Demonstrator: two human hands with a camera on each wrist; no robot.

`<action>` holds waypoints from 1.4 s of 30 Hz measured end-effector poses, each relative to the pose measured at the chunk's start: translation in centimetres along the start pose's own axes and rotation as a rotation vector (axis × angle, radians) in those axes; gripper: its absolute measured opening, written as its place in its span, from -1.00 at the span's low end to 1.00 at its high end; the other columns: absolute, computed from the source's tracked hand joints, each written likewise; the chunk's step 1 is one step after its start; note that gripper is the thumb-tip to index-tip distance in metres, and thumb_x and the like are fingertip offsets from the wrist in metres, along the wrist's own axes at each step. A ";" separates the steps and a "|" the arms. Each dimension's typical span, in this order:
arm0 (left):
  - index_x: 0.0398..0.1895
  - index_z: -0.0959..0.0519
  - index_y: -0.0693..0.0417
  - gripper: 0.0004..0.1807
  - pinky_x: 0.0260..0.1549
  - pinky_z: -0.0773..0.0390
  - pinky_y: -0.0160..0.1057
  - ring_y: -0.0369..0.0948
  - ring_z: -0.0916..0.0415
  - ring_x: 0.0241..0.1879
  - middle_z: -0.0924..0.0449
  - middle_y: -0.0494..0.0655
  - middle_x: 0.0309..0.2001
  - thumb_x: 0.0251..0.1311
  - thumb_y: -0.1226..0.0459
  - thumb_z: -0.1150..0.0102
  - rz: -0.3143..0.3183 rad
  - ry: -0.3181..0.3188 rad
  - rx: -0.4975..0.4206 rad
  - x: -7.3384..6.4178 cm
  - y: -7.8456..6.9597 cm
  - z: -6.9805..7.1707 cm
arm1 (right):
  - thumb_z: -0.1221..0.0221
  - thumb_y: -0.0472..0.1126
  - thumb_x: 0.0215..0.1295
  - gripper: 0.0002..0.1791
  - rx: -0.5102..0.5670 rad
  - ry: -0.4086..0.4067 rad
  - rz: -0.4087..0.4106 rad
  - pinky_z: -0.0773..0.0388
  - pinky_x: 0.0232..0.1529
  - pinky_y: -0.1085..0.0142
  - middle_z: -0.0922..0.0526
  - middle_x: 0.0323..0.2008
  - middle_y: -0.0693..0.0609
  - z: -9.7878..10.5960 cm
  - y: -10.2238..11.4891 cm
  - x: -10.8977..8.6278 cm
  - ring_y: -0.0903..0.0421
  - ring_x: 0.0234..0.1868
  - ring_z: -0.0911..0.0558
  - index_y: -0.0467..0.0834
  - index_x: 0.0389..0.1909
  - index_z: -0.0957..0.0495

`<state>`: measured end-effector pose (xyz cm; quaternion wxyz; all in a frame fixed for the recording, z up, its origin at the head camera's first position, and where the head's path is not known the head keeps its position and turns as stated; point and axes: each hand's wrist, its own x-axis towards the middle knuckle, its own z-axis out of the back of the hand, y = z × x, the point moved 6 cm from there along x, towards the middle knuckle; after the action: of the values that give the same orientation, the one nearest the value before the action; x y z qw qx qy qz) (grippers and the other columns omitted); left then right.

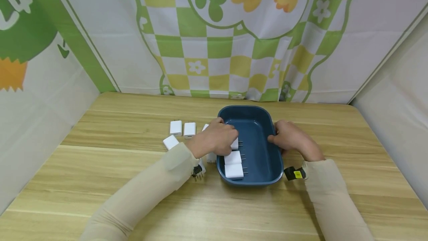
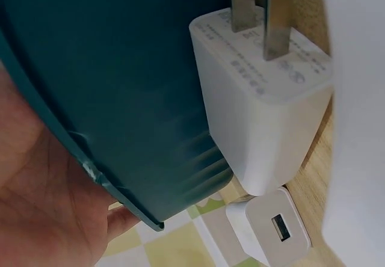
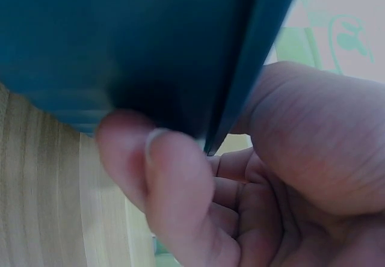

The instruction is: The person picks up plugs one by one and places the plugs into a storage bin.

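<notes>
A dark blue rectangular tub (image 1: 255,151) stands on the table. Inside, along its left wall, lie white plug chargers, one (image 1: 232,157) behind another (image 1: 234,171), prongs toward the right. Reaching over the left rim, my left hand (image 1: 219,137) has curled fingers at a third charger (image 1: 235,144) in that row; its fingertips are hidden. My right hand (image 1: 294,138) grips the right rim, thumb over the edge and fingers (image 3: 180,183) against the outer wall. In the left wrist view, a charger (image 2: 240,110) stands prongs up beside the tub's outer wall, another (image 2: 277,228) beyond it.
Left of the tub several more chargers lie on the wooden table (image 1: 117,151), among them one (image 1: 175,127) and its neighbour (image 1: 189,130) at the back, and a tilted one (image 1: 171,142). My left forearm partly covers others. A patterned curtain (image 1: 217,62) hangs behind the table.
</notes>
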<state>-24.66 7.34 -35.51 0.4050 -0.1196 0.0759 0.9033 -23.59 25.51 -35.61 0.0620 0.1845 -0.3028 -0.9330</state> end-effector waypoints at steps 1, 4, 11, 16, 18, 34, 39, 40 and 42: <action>-0.08 -0.67 -0.04 -0.81 0.30 -0.23 0.03 -0.19 -0.56 -0.07 -0.64 -0.13 -0.04 0.29 0.21 -0.19 -0.001 0.000 -0.003 0.0 0.0 0.0 | -0.10 -0.31 0.43 -0.78 -0.002 -0.001 -0.001 -0.66 -0.54 0.20 -0.69 -0.54 -0.11 0.0 0.0 0.0 0.03 -0.65 -0.68 -0.44 -0.17 -0.57; -0.12 -0.67 -0.05 -0.85 0.30 -0.23 0.04 -0.19 -0.55 -0.12 -0.64 -0.15 -0.09 0.30 0.21 -0.19 -0.006 0.000 -0.013 0.0 0.0 0.0 | -0.10 -0.31 0.43 -0.78 -0.009 -0.002 0.001 -0.66 -0.54 0.21 -0.68 -0.53 -0.12 0.0 0.1 -0.1 0.04 -0.64 -0.68 -0.43 -0.18 -0.57; -0.12 -0.66 -0.03 -0.85 0.30 -0.22 0.05 -0.20 -0.54 -0.17 -0.64 -0.17 -0.17 0.30 0.21 -0.20 -0.016 0.006 -0.035 -0.2 -0.1 0.1 | -0.10 -0.31 0.43 -0.79 -0.004 0.000 0.002 -0.66 -0.54 0.21 -0.68 -0.52 -0.13 -0.1 0.1 -0.1 0.03 -0.64 -0.68 -0.43 -0.18 -0.56; -0.09 -0.66 -0.01 -0.82 0.30 -0.22 0.05 -0.20 -0.54 -0.16 -0.64 -0.16 -0.16 0.30 0.21 -0.22 -0.020 0.008 -0.042 -0.3 -0.2 0.3 | -0.09 -0.31 0.43 -0.78 -0.001 0.001 -0.007 -0.66 -0.53 0.21 -0.68 -0.52 -0.12 -0.1 0.0 -0.1 0.04 -0.64 -0.68 -0.44 -0.15 -0.56; -0.06 -0.66 -0.01 -0.81 0.31 -0.21 0.05 -0.19 -0.54 -0.15 -0.65 -0.15 -0.13 0.31 0.21 -0.21 -0.022 0.009 -0.047 -0.4 -0.2 0.3 | -0.09 -0.31 0.43 -0.77 -0.001 0.001 -0.009 -0.66 -0.53 0.21 -0.68 -0.52 -0.12 -0.1 0.0 0.0 0.04 -0.64 -0.68 -0.45 -0.14 -0.56; -0.01 -0.65 0.07 -0.77 0.05 -0.44 0.01 -0.16 -0.53 -0.16 -0.65 -0.09 -0.10 0.33 0.24 -0.19 -0.080 -0.085 -0.113 -1.1 0.0 1.0 | -0.10 -0.32 0.43 -0.80 -0.004 0.003 -0.011 -0.66 -0.54 0.20 -0.67 -0.51 -0.14 -0.1 0.1 -0.1 0.04 -0.64 -0.68 -0.43 -0.21 -0.54; 0.22 -0.59 0.16 -0.61 0.09 -0.51 -0.01 -0.07 -0.57 0.06 -0.62 0.03 0.11 0.39 0.23 -0.17 -0.113 -0.154 -0.144 -1.7 0.4 1.7 | -0.10 -0.32 0.43 -0.79 -0.008 0.005 -0.017 -0.66 -0.53 0.20 -0.68 -0.52 -0.13 0.0 0.0 0.0 0.04 -0.64 -0.69 -0.44 -0.18 -0.54; 0.25 -0.58 0.16 -0.59 0.12 -0.51 -0.01 -0.05 -0.56 0.11 -0.60 0.04 0.15 0.39 0.23 -0.17 -0.114 -0.162 -0.149 -1.9 0.5 1.8 | -0.10 -0.32 0.43 -0.79 -0.009 0.004 -0.020 -0.67 -0.53 0.20 -0.68 -0.52 -0.13 0.0 0.0 0.0 0.03 -0.63 -0.69 -0.45 -0.18 -0.54; 0.26 -0.57 0.16 -0.58 0.15 -0.50 -0.01 -0.03 -0.54 0.15 -0.59 0.05 0.18 0.39 0.22 -0.18 -0.115 -0.178 -0.156 -2.2 0.7 2.0 | -0.10 -0.31 0.44 -0.78 -0.014 0.005 -0.022 -0.67 -0.52 0.20 -0.69 -0.52 -0.13 0.0 0.0 0.0 0.04 -0.63 -0.69 -0.45 -0.16 -0.54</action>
<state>-24.08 5.78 -32.97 0.4507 -0.0740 -0.0377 0.8888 -23.58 25.52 -35.61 0.0536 0.1897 -0.2939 -0.9353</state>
